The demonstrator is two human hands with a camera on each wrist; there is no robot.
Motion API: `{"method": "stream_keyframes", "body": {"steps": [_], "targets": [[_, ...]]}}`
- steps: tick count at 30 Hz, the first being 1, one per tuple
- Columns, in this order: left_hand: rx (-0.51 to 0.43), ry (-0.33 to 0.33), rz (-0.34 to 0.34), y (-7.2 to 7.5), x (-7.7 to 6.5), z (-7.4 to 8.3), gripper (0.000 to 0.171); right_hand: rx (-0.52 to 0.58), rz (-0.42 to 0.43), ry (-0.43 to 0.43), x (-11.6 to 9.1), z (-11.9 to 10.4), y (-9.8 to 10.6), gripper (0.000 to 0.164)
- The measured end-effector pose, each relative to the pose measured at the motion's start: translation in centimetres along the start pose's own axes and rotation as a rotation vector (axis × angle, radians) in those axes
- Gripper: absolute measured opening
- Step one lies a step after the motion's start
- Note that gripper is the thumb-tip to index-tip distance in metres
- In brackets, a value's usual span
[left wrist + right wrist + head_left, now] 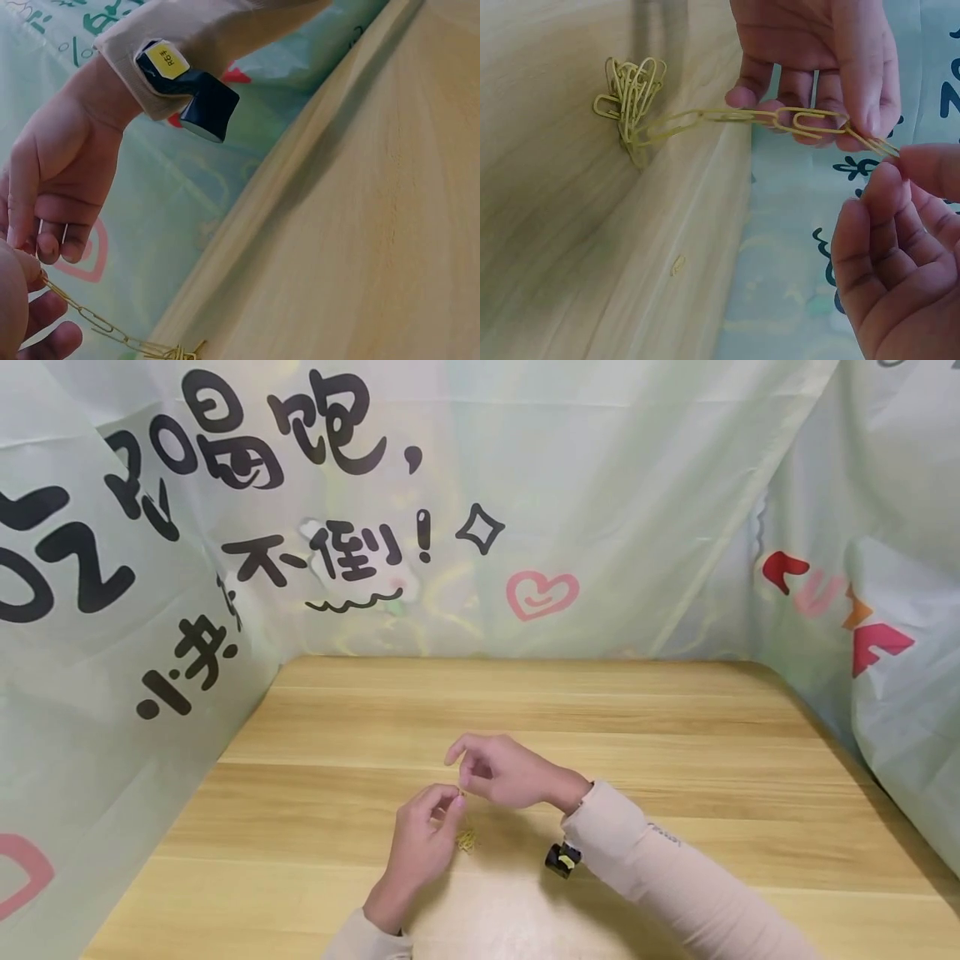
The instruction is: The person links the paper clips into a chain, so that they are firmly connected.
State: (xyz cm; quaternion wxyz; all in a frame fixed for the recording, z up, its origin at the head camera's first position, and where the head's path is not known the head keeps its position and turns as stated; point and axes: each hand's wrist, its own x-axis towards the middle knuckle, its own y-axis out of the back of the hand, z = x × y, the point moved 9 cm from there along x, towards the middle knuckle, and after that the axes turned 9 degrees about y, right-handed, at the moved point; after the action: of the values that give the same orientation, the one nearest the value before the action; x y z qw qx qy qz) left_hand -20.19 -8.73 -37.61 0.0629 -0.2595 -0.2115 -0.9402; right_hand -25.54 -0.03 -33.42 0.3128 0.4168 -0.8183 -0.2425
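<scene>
A chain of linked gold paper clips [739, 116] runs from a tangled heap [634, 86] on the table up to both hands. My left hand [422, 837] pinches the chain near its upper end, thumb on top, as the right wrist view shows. Close beside it, my right hand [510, 772] pinches the end paper clip [870, 141] between thumb and index finger. In the left wrist view the chain [101, 322] slants down from the left fingertips, and the right hand [64, 165] hangs from above with its other fingers bent. The heap [467, 839] sits just right of the left hand in the head view.
A small gold piece [677, 265] lies apart on the wooden table [300, 827]. A black camera [562, 860] is strapped under the right sleeve [675, 877]. Printed cloth [637, 527] hangs around the table's back and sides.
</scene>
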Motion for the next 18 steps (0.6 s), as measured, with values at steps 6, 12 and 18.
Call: {"method": "stream_keyframes", "body": {"steps": [6,12,18], "targets": [[0.0,0.012,0.024,0.3,0.0,-0.1,0.005,0.022,0.041,-0.074,0.0,1.6,0.2,0.019],[0.004,0.04,0.059,0.5,0.0,-0.5,0.005,0.134,0.086,-0.182,0.1,4.6,0.1,0.019],[0.013,0.028,0.095,0.9,0.0,-0.3,0.005,0.078,0.077,-0.304,0.5,7.3,0.1,0.025]]}}
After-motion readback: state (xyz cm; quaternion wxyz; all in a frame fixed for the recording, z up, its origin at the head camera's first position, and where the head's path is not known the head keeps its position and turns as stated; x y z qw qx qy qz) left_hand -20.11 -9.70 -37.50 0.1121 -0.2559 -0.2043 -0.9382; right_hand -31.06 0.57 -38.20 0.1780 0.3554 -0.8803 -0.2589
